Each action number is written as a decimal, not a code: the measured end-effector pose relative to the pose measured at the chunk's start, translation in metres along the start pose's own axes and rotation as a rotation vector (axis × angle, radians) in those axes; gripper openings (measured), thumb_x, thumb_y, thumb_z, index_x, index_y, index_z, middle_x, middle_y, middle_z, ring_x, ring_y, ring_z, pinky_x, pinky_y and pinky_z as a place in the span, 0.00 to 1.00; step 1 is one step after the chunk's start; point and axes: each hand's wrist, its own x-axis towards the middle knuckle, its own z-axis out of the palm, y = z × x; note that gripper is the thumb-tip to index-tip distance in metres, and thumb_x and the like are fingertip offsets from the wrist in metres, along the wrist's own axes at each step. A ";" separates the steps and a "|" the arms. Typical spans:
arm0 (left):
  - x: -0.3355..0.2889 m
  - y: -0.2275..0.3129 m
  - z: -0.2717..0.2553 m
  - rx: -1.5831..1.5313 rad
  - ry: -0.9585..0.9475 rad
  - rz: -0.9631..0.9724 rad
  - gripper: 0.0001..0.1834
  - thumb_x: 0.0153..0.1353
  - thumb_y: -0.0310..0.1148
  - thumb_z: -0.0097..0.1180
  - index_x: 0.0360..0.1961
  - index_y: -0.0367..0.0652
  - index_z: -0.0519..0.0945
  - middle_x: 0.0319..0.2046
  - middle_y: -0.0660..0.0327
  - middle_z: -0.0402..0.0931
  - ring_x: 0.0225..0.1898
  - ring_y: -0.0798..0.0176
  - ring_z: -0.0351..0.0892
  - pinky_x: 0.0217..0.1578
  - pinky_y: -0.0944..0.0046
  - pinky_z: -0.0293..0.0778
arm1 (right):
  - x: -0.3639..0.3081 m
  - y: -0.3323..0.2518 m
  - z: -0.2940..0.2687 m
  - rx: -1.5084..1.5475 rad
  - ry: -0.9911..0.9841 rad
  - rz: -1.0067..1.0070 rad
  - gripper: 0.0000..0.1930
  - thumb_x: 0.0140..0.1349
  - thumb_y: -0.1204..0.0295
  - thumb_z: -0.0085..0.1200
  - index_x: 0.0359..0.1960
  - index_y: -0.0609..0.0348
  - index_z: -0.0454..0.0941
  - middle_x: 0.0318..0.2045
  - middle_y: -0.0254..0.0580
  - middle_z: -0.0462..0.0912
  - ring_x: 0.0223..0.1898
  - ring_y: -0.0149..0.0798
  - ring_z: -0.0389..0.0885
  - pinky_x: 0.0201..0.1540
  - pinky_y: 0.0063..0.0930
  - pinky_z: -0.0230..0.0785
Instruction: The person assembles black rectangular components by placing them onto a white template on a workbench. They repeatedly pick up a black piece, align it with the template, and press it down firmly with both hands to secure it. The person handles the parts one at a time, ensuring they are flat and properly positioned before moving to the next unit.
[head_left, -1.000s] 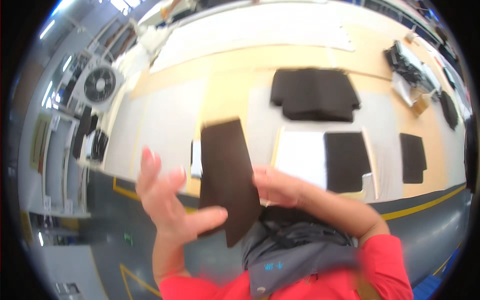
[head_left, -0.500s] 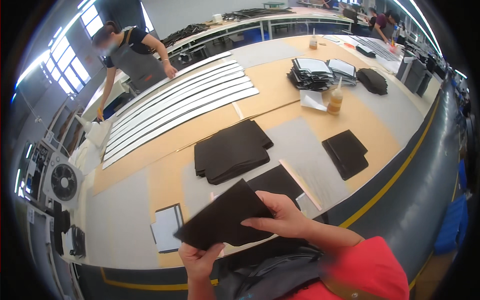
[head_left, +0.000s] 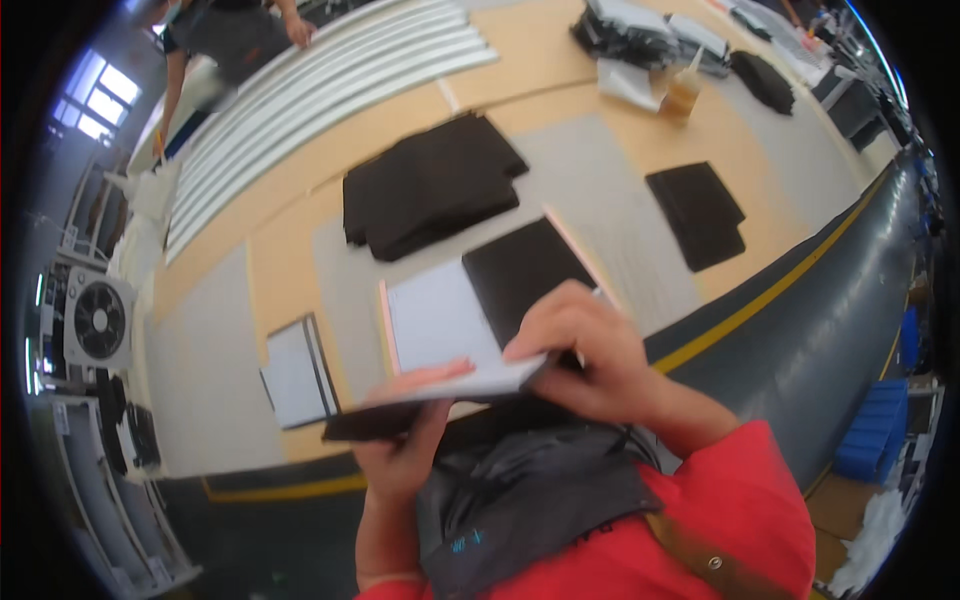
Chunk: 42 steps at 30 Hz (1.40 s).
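Note:
In front of my body, over the table's near edge, I hold a thin panel, black on one face and pale on the other. Its pale face is turned up, and it lies almost edge-on. My left hand grips its left part, thumb on one side and fingers on the other. At the right end, my right hand clasps it between thumb and fingers. Just beyond lie a black panel and a white sheet side by side, flanked by pinkish strips. A stack of black notched panels sits farther off.
A smaller black stack lies to the right, a pale panel with dark edging to the left. A bottle of amber liquid stands near piled pieces. Across the table, a person is beside long white strips.
The panel in my hands has tipped from its black face showing to its pale face up. My view has tilted downward, and the white sheet on the table now shows.

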 end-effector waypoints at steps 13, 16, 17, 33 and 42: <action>0.026 -0.029 0.013 0.013 0.166 -0.311 0.20 0.61 0.22 0.70 0.54 0.31 0.81 0.47 0.58 0.84 0.47 0.64 0.83 0.52 0.64 0.78 | -0.021 0.052 0.018 0.214 0.077 0.474 0.17 0.61 0.76 0.68 0.51 0.62 0.80 0.41 0.37 0.84 0.38 0.28 0.81 0.37 0.22 0.74; 0.026 -0.039 -0.002 -0.007 0.183 -0.321 0.21 0.59 0.19 0.70 0.54 0.33 0.81 0.47 0.58 0.85 0.48 0.64 0.84 0.53 0.65 0.78 | -0.012 0.053 0.011 0.129 -0.008 0.493 0.21 0.63 0.72 0.68 0.57 0.60 0.79 0.44 0.38 0.85 0.39 0.28 0.83 0.34 0.21 0.75; 0.025 -0.041 -0.011 -0.006 0.232 -0.309 0.21 0.59 0.18 0.70 0.54 0.33 0.81 0.47 0.57 0.85 0.48 0.64 0.84 0.53 0.64 0.78 | -0.013 0.058 0.004 0.003 -0.044 0.468 0.23 0.65 0.71 0.66 0.61 0.57 0.78 0.47 0.39 0.85 0.42 0.34 0.85 0.38 0.26 0.78; 0.040 -0.053 -0.063 0.097 0.189 -0.638 0.18 0.61 0.24 0.70 0.51 0.33 0.82 0.44 0.57 0.85 0.44 0.64 0.86 0.49 0.64 0.80 | -0.090 0.089 -0.023 -0.813 -0.695 0.055 0.38 0.64 0.30 0.34 0.71 0.28 0.72 0.74 0.25 0.67 0.79 0.42 0.56 0.81 0.60 0.29; 0.052 -0.067 -0.055 0.024 0.100 -0.714 0.17 0.61 0.24 0.70 0.50 0.33 0.82 0.42 0.56 0.86 0.42 0.64 0.86 0.46 0.65 0.81 | -0.093 0.091 -0.021 -0.794 -0.694 0.080 0.40 0.61 0.27 0.36 0.70 0.26 0.73 0.74 0.25 0.68 0.79 0.44 0.55 0.81 0.61 0.29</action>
